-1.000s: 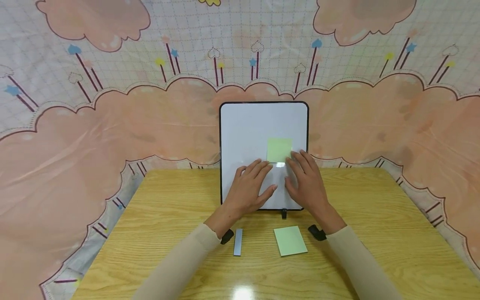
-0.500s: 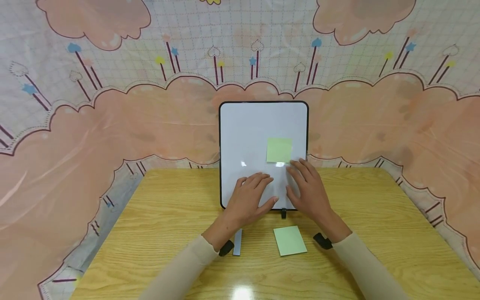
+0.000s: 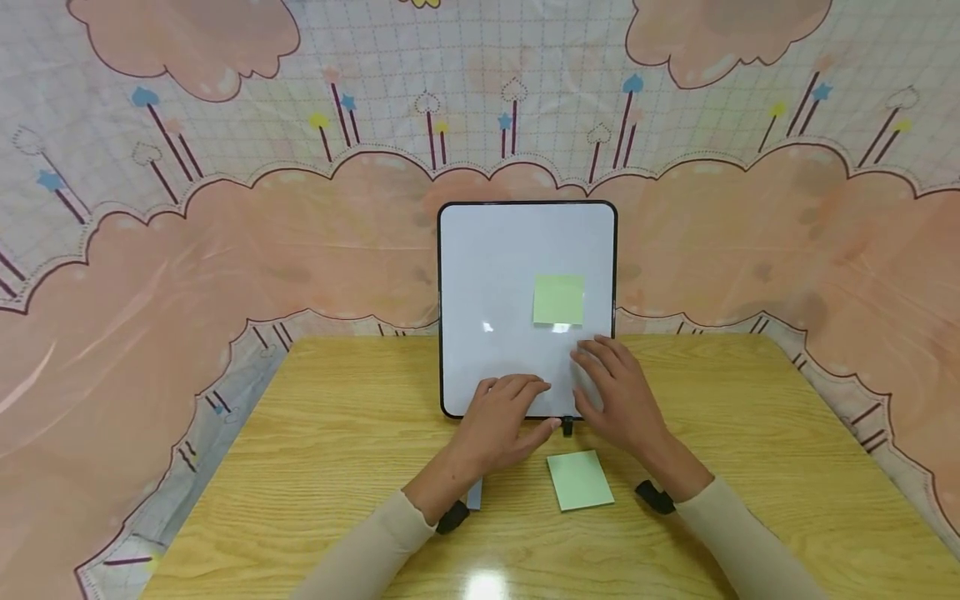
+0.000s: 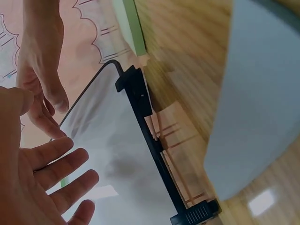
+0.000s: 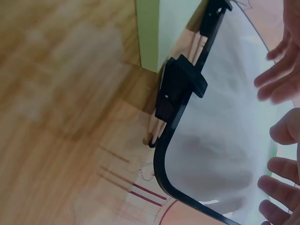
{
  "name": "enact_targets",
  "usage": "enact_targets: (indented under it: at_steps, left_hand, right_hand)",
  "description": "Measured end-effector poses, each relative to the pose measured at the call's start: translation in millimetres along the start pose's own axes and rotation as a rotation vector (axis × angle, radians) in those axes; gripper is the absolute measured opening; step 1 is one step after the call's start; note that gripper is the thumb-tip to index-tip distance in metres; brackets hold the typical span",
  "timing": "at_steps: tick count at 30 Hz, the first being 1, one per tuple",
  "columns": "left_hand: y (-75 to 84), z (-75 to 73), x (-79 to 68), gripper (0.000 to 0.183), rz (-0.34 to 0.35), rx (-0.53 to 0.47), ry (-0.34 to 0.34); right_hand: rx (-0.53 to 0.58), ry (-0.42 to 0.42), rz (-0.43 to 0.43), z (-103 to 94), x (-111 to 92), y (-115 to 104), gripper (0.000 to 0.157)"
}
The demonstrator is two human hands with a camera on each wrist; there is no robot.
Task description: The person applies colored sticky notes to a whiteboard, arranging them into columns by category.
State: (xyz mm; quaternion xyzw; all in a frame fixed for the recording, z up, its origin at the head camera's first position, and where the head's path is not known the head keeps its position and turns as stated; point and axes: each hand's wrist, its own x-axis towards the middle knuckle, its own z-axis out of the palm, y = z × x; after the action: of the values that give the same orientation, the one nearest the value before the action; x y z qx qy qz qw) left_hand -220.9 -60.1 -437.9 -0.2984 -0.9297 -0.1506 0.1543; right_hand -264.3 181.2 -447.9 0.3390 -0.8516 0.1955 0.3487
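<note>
A whiteboard (image 3: 495, 258) with a black frame stands upright on the table, and a pale green sticky note (image 3: 558, 300) is on its right half. My left hand (image 3: 498, 425) is in front of the board's lower edge, fingers loosely bent and holding nothing. To its right, my right hand (image 3: 621, 396) has its fingertips just below the note, overlapping the board's lower right part. In the left wrist view the spread fingers (image 4: 70, 180) of my left hand have nothing between them. The right wrist view shows my right hand's fingers (image 5: 279, 187) apart as well.
A green sticky note pad (image 3: 581, 481) lies on the wooden table (image 3: 337, 400) in front of the board. Left of it is a blue-grey strip (image 3: 475, 496), partly hidden by my left hand and wrist. Black clip-like feet (image 5: 176, 89) hold the board's bottom edge. A patterned cloth (image 3: 337, 250) hangs behind.
Both hands have come down and back from the sticky note toward the board's lower edge. The note stays in place on the board. My left hand now covers more of the strip.
</note>
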Motion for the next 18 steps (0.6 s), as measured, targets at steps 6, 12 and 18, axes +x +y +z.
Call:
enact_targets:
  at_steps: [6, 12, 18]
  left_hand:
    - [0.9, -1.3, -6.5, 0.054, -0.01, 0.0, -0.021]
    - [2.5, -2.5, -11.5, 0.055, -0.004, -0.032, -0.051]
    - [4.7, -1.3, -15.9, 0.055, 0.005, -0.037, -0.066]
  right_hand:
    - [0.019, -0.016, -0.008, -2.2, -6, -3, 0.047]
    - [0.04, -0.048, -0.007, -5.2, -10, -6, 0.047]
    - [0.083, -0.079, -0.014, -6.2, -12, -12, 0.043]
